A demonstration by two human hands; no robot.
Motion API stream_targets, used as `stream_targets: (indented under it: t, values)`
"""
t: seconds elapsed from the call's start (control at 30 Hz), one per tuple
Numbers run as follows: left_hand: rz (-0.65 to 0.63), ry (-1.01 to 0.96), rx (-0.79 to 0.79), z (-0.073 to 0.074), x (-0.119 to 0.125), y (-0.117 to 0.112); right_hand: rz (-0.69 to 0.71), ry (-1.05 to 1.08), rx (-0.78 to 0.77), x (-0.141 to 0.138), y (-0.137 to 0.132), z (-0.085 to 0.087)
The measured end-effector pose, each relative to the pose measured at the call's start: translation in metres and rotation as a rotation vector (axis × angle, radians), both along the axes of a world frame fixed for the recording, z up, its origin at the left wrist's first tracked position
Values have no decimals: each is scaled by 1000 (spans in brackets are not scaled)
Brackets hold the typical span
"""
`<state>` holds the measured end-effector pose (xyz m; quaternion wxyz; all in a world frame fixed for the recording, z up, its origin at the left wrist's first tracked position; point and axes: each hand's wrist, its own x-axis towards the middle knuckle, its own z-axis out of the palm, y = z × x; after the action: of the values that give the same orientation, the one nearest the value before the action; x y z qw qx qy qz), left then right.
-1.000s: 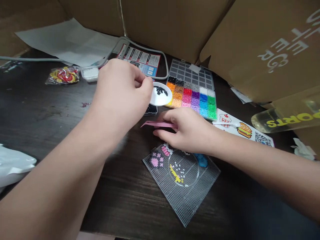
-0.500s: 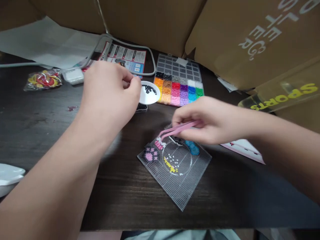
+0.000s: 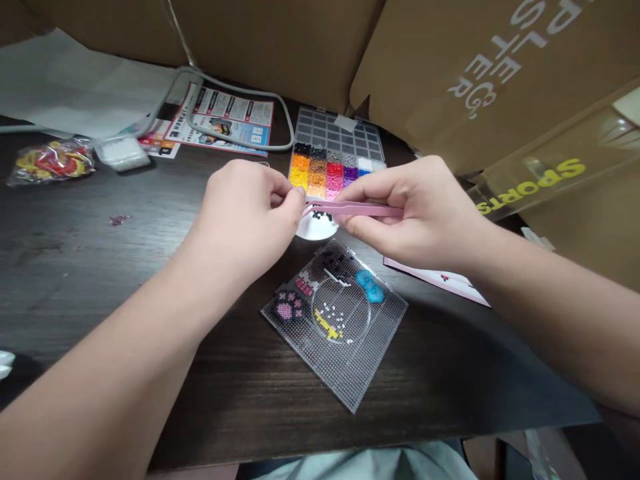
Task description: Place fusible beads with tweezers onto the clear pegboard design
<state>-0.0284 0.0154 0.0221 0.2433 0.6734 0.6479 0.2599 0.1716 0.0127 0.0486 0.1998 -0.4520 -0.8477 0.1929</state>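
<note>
My left hand [image 3: 247, 213] is closed in a pinch on the rim of a small white dish [image 3: 316, 229] that holds black beads. My right hand [image 3: 410, 210] grips pink tweezers [image 3: 350, 209], whose tips point left over the dish, close to my left fingers. Just below lies a clear pegboard [image 3: 345, 347] with a partly built bead picture: pink paws, a yellow streak, blue beads and black beads. Behind the hands stands an open bead box [image 3: 330, 163] with rows of coloured beads.
Cardboard boxes [image 3: 450, 73] wall in the back and right. A leaflet [image 3: 220, 120] and a grey cable [image 3: 240, 90] lie at the back, a bag of coloured bands [image 3: 50, 162] at far left, a pattern card [image 3: 440, 279] under my right wrist, and a "SPORTS" bottle [image 3: 540, 177] at the right.
My left hand has brought the dish of black beads nearer, to just above the pegboard. My right hand has lifted the tweezers off the pegboard and up to the dish.
</note>
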Motion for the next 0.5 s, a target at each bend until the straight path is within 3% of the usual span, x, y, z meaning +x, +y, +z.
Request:
stream_targets:
  t: [0.13,0.23,0.4,0.5]
  values:
    - [22,13,-17,0,0,1,-60,100,74,11,-16,2]
    - [32,40,-26,-3,2,3,-124,208,-18,23,-29,-9]
    - [44,115,-46,-7,3,6,53,275,-261,49,-22,-41]
    - [64,96,-38,-4,2,5,167,202,-288,59,-6,-47]
